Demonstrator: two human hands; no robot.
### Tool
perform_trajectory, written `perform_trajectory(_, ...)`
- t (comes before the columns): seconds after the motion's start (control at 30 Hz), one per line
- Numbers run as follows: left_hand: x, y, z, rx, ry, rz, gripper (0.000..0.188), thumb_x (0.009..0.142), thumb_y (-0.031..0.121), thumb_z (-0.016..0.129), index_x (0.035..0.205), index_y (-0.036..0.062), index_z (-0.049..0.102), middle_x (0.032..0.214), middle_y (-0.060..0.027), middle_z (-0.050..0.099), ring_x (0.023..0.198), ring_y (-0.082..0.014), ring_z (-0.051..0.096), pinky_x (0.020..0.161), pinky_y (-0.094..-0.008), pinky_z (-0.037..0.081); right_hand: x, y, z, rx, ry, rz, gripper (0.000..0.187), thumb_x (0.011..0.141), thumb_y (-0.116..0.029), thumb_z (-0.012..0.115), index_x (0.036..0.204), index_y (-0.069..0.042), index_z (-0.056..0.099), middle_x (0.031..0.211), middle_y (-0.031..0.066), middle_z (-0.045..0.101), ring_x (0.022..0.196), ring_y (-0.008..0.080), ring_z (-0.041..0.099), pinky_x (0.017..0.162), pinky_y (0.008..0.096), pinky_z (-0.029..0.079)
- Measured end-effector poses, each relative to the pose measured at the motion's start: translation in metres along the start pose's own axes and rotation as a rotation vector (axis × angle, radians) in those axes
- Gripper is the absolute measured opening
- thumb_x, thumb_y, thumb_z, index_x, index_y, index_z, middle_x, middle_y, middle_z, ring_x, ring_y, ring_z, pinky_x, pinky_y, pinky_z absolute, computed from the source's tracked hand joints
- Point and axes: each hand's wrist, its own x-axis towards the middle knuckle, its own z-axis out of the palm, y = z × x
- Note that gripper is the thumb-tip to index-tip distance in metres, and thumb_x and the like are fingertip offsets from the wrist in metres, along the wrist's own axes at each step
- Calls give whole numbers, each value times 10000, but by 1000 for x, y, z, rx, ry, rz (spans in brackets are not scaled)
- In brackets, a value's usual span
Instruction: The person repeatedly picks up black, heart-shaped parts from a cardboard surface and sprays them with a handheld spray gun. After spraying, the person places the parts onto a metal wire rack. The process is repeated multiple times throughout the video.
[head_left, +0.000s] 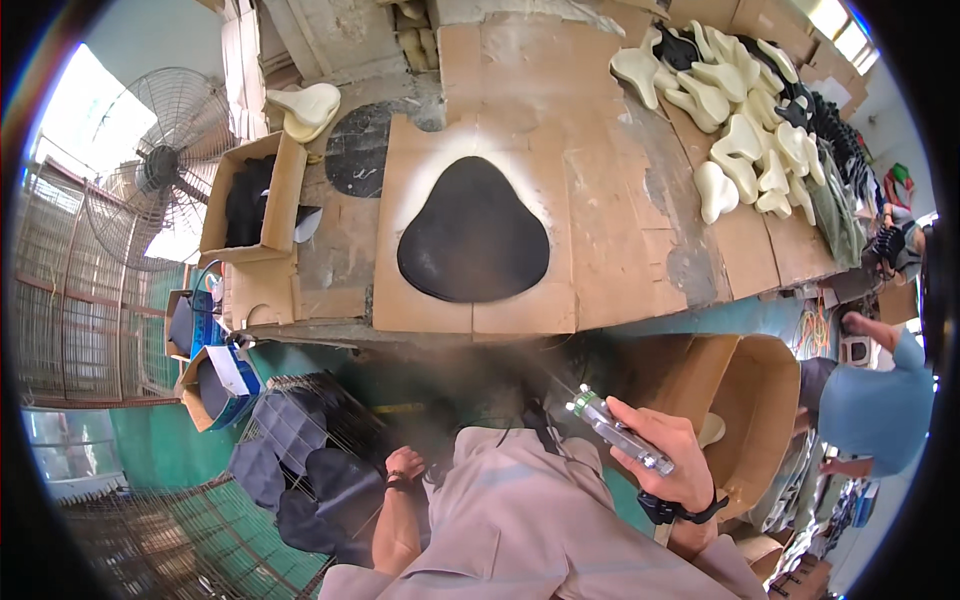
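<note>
My right hand [665, 455] is wrapped around a metal spray gun [620, 432] whose nozzle points up and left, toward the table edge. On the table, a black, rounded-triangular saddle cover piece [473, 235] lies flat on a cardboard sheet [420, 310], with whitish overspray around its upper sides. My left hand [404, 463] hangs low beside a stack of dark cover pieces [325, 500], fingers curled. Whatever those fingers may hold is hidden.
Cream saddle foams [735, 80] are heaped at the table's right. An open box with black pieces [250, 195] stands at left, near a large fan [160, 165]. A cardboard carton [760, 400] is by my right hand. A person in blue [875, 400] is at far right.
</note>
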Motion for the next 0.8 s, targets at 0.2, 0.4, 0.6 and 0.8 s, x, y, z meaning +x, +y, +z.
perform_trajectory(0.2,16,11,-16,231,101,112,180,911,218,477,966,88,590,819,-116,592,712,-332,609,580,-487,508,-19,9,-15,27,46,109,605,741,40,713,1323,-12,556,929,171,656,764,307,632,722,326,506)
perform_trajectory(0.4,16,36,73,268,389,139,157,922,124,495,1049,71,570,822,-84,592,674,-244,611,564,-414,542,-39,26,-17,30,263,170,523,790,3,694,1299,-1,576,921,166,672,743,265,641,715,305,501)
perform_trajectory(0.6,20,44,134,545,662,174,268,928,110,507,1177,38,573,877,-97,633,710,-247,650,628,-422,582,-36,29,-16,52,390,223,472,828,-20,673,1291,7,582,903,153,674,720,212,624,692,293,494)
perform_trajectory(0.8,9,41,139,552,704,126,307,892,57,513,1192,30,570,854,-76,631,678,-201,645,603,-380,592,5,23,-8,58,439,90,469,827,9,663,1288,15,579,895,144,663,722,207,619,681,288,493)
